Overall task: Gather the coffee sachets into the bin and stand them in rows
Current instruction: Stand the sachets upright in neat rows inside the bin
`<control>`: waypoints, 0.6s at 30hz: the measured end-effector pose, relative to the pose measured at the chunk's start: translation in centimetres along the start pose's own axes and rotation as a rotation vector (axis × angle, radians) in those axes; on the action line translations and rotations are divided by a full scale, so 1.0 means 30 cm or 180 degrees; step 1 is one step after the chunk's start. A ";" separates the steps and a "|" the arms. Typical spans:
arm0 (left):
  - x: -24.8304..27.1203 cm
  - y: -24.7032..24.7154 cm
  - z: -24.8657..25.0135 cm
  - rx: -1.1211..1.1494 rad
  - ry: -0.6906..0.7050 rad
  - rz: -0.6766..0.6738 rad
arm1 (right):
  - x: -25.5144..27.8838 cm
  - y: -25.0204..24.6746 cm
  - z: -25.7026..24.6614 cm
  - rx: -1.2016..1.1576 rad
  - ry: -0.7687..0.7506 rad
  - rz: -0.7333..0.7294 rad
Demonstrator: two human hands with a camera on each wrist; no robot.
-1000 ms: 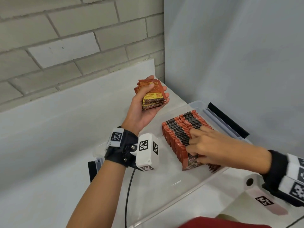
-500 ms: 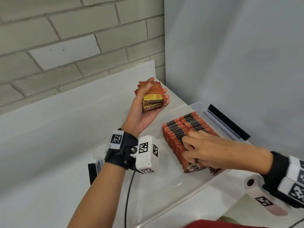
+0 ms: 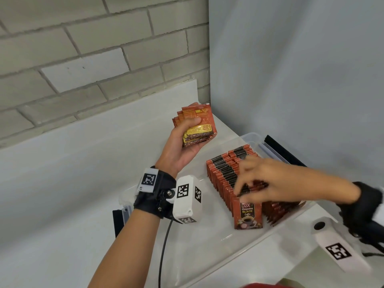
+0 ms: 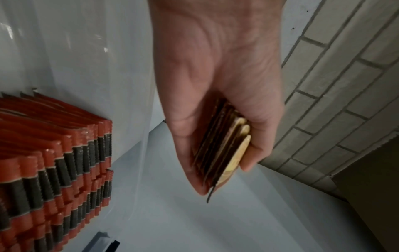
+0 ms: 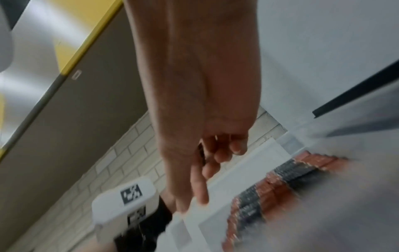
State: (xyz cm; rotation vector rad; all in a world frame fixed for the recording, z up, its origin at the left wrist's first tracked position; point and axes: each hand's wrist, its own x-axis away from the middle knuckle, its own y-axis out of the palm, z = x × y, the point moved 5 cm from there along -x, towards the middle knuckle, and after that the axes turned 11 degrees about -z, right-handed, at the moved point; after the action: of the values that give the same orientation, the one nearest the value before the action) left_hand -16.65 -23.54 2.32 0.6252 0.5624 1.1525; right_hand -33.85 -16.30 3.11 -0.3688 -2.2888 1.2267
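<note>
Step in hand: judged from how things lie, standing the next coffee sachets at the near end of the rows in the bin [image 3: 252, 137].
Rows: two rows of sachets [image 3: 225, 173] stand on edge along the right half of the bin; the front sachet [image 3: 247, 213] faces the camera and stands upright.
Left hand: the left hand [image 3: 182, 148] is raised over the counter [image 3: 62, 183] to the left of the bin, thumb and fingers clamped round a stack of sachets [image 3: 196, 125].
Right hand: the right hand [image 3: 268, 179] hovers over the near end of the rows, fingers spread and half curled. It is blurred, and whether it holds anything I cannot tell.
Doing it well: probably steady the front sachet with the fingertips so the row does not fan forward, then feed a few from the stack, same face forward, edges level.
Watch for: a leaning end sachet could topple the row, since the left half of the bin gives no support.
</note>
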 end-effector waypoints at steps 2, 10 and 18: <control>0.004 0.010 -0.007 -0.0182 -0.0077 -0.0116 | 0.004 -0.068 0.010 -0.0742 0.0255 0.0710; 0.010 0.045 -0.058 -0.0499 -0.0557 -0.0547 | -0.045 -0.158 0.088 -0.2739 0.0642 0.2087; 0.008 0.033 -0.067 -0.0245 -0.0665 -0.0485 | -0.014 -0.195 0.095 -0.2897 0.0310 0.2695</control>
State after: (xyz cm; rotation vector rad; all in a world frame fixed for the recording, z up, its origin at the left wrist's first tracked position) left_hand -18.63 -22.71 1.58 0.6169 0.3788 0.9481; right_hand -35.05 -21.71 6.55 -1.7943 -2.5351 0.3217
